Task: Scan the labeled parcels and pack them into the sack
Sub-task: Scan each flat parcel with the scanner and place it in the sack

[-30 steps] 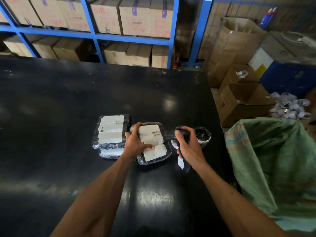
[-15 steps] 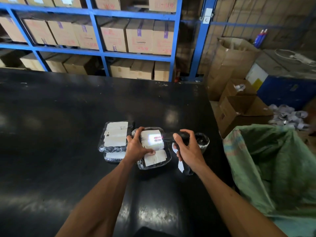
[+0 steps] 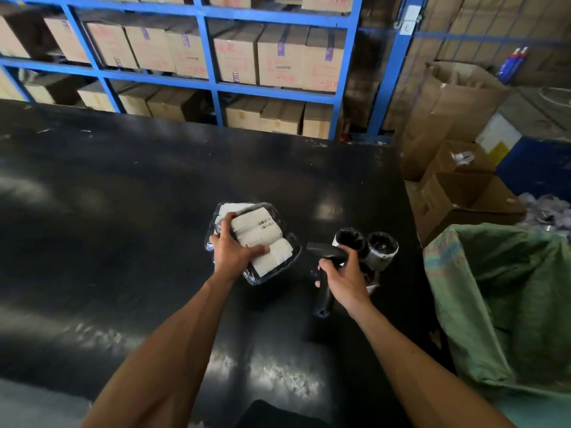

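Note:
My left hand (image 3: 232,252) grips a clear-wrapped parcel (image 3: 269,242) with white labels and a barcode, tilted and lifted over the black table (image 3: 123,211). Behind it, another labeled parcel (image 3: 230,208) shows only its top edge. My right hand (image 3: 344,278) holds a black handheld scanner (image 3: 326,264), its head pointing left toward the parcel with a gap between them. The green woven sack (image 3: 506,304) stands open at the table's right side.
Two dark wrapped rolls (image 3: 367,244) stand on the table just beyond the scanner. Blue shelving (image 3: 213,84) with cardboard boxes runs behind the table. Open cartons (image 3: 463,196) and a pile of wrapped items (image 3: 547,208) lie on the floor at right.
The scanner's light on the label has gone out. My left hand has lifted and tilted the scanned parcel off the pile, and my right hand has drawn the scanner away to the right.

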